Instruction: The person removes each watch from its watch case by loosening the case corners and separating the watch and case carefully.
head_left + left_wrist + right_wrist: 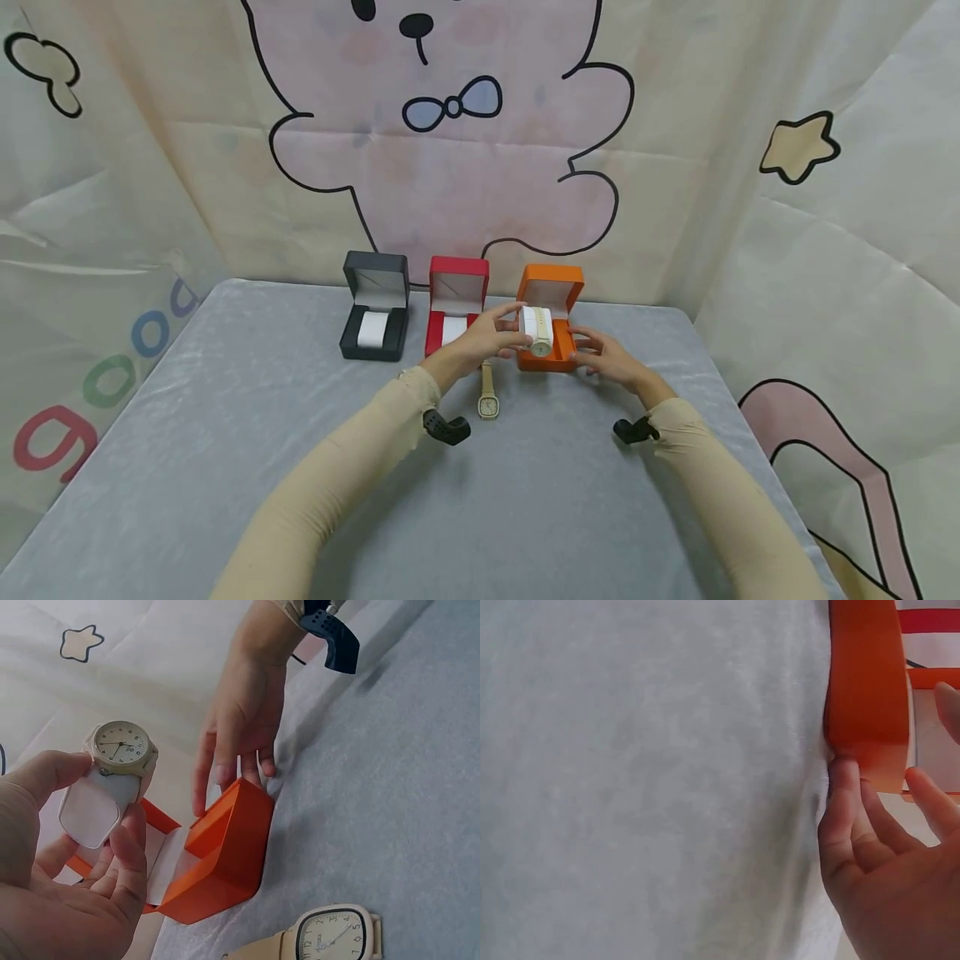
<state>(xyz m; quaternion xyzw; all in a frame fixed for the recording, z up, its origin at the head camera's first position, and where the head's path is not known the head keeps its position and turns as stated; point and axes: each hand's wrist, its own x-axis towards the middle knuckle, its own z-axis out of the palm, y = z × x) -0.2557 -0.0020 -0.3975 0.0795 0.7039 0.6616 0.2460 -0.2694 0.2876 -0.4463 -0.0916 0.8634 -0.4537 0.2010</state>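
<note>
My left hand [487, 335] pinches a white watch cushion [88, 811] with a cream round-faced watch [121, 744] on it, thumb beside the dial. The cushion is up over the open orange watch box [547, 361], overlapping its left part in the head view. At the box's right side, my right hand [613, 360] touches the wall with fairly straight fingers [844, 791]. The slot inside the orange box shows bare in the left wrist view. A second watch with a squarish face [488, 407] and a beige strap lies on the grey cloth, nearer me than the boxes.
Left of the orange box stand an open red box [459, 271] and an open black box [375, 348], each with a white cushion inside. The grey cloth-covered table [540, 500] backs onto a printed curtain [675, 167].
</note>
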